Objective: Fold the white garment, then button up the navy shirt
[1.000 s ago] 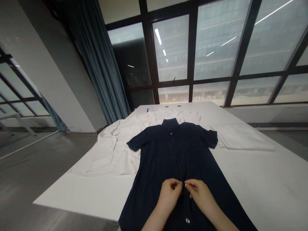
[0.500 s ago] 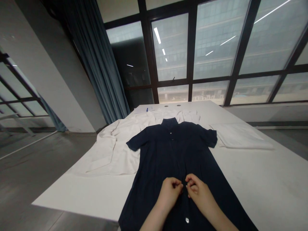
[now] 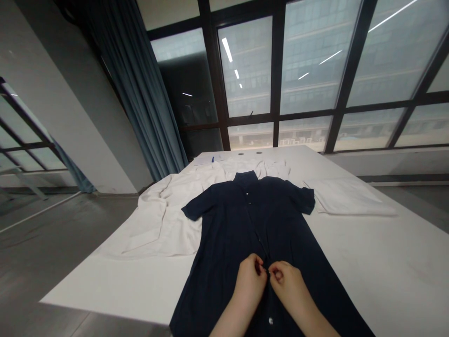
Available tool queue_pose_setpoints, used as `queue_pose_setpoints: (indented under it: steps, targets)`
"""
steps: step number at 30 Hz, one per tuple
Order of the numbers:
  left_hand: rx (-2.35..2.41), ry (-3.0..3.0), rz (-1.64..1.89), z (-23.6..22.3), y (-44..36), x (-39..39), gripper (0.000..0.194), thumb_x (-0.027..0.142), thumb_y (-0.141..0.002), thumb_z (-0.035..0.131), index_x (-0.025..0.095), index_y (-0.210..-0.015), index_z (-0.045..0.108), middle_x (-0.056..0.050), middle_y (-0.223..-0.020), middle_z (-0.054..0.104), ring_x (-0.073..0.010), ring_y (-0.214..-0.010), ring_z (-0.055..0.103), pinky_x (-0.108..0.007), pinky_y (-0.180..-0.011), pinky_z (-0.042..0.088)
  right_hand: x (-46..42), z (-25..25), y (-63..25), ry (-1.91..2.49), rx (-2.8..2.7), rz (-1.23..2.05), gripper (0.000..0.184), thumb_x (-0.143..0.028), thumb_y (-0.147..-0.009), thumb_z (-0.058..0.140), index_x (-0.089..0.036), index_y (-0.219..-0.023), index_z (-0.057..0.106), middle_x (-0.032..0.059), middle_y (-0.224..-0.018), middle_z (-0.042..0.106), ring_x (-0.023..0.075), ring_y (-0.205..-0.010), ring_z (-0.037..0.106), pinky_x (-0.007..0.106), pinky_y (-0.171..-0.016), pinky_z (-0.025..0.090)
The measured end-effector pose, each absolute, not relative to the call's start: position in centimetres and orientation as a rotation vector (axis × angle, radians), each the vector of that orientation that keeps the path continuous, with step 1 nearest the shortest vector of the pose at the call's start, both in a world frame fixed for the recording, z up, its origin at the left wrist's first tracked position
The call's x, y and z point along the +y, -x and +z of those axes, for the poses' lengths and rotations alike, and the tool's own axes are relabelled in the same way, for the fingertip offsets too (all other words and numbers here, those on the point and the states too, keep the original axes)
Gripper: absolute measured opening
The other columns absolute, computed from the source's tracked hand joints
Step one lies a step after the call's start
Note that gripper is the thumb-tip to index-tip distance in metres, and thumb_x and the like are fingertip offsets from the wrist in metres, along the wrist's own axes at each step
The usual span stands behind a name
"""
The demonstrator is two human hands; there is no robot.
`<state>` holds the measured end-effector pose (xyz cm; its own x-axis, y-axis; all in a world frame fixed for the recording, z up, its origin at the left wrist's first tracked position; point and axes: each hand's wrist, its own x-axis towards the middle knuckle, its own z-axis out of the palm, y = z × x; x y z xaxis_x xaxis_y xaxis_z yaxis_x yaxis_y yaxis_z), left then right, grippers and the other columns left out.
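Room: a wall of dark-framed windows (image 3: pixel 308 61) stands beyond the table, with a blue-grey curtain (image 3: pixel 135 89) at its left.

Table: a long white table (image 3: pixel 105 285) holds a rumpled white garment (image 3: pixel 164 224), a flat white cloth (image 3: pixel 347 199), and paper (image 3: pixel 203 161) with a blue pen (image 3: pixel 212 159).

Shirt: a navy short-sleeved shirt (image 3: pixel 242 224) lies spread flat on the table, collar pointing away from the person.

Handling: it looks light, soft and limp, so it may slide; the placket (image 3: pixel 261 243) seems the firmest hold.

Left hand (image 3: pixel 249 283): closed, fingertips pinching the shirt's front edge.

Right hand (image 3: pixel 286 283): closed just beside it, pinching the opposite edge; what lies between the fingertips is hidden.

Button: a pale button (image 3: pixel 271 320) sits below the hands.
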<state>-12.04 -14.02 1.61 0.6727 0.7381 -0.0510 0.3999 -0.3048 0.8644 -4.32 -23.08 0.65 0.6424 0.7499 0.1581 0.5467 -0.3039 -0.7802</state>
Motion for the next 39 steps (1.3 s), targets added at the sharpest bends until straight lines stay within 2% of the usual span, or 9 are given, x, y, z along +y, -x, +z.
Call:
queue_pose_setpoints:
  steps: [5, 14, 25, 31, 39]
  targets:
    - [0.838, -1.918, 0.383, 1.6, 11.8, -14.1, 0.014, 0.005, -0.054, 0.046, 0.017, -0.061, 0.049, 0.003, -0.054, 0.05, -0.0101, -0.051, 0.045, -0.02, -0.05, 0.032, -23.2, 0.4, 4.2, 1.953, -0.988, 0.349, 0.02, -0.011, -0.064, 0.042, -0.018, -0.064, 0.061, 0.0025, -0.062, 0.057, 0.0119, -0.049, 0.052, 0.022, -0.049, 0.039]
    - [0.876, -1.93, 0.478, 2.3, 12.1, -14.3, 0.015, 0.004, -0.058, 0.04, 0.017, -0.06, 0.048, 0.003, -0.055, 0.049, -0.0096, -0.053, 0.044, -0.02, -0.052, 0.032, -23.3, 1.2, 4.2, 1.944, -0.993, 0.313, 0.02, -0.012, -0.063, 0.044, -0.017, -0.066, 0.062, 0.0033, -0.063, 0.058, 0.0123, -0.05, 0.052, 0.022, -0.049, 0.04]
    - [0.755, -1.718, 0.559, 1.6, 12.0, -13.7, 0.016, 0.004, -0.054, 0.043, 0.018, -0.057, 0.038, 0.006, -0.053, 0.043, -0.0073, -0.051, 0.04, -0.018, -0.05, 0.029, -23.0, 1.9, 4.3, 1.97, -1.009, 0.248, 0.018, -0.012, -0.063, 0.045, -0.019, -0.061, 0.061, 0.0008, -0.056, 0.054, 0.0115, -0.046, 0.048, 0.023, -0.047, 0.037]
    - [0.667, -1.373, 0.521, 0.8, 11.9, -13.3, 0.024, 0.012, -0.054, 0.052, 0.019, -0.058, 0.03, 0.006, -0.058, 0.046, -0.0045, -0.049, 0.036, -0.016, -0.049, 0.027, -22.8, 1.2, 4.4, 1.967, -0.959, 0.231, 0.013, -0.021, -0.067, 0.05, -0.019, -0.061, 0.062, 0.0014, -0.057, 0.055, 0.0123, -0.049, 0.05, 0.023, -0.05, 0.039]
    - [0.593, -1.209, 0.495, 0.9, 12.1, -13.1, 0.037, 0.026, -0.055, 0.06, 0.02, -0.059, 0.024, 0.008, -0.056, 0.037, -0.0041, -0.049, 0.032, -0.017, -0.05, 0.026, -22.3, 0.4, 4.5, 1.814, -0.86, 0.395, 0.016, -0.029, -0.07, 0.051, -0.017, -0.068, 0.062, 0.0051, -0.066, 0.061, 0.0145, -0.056, 0.056, 0.023, -0.052, 0.044]
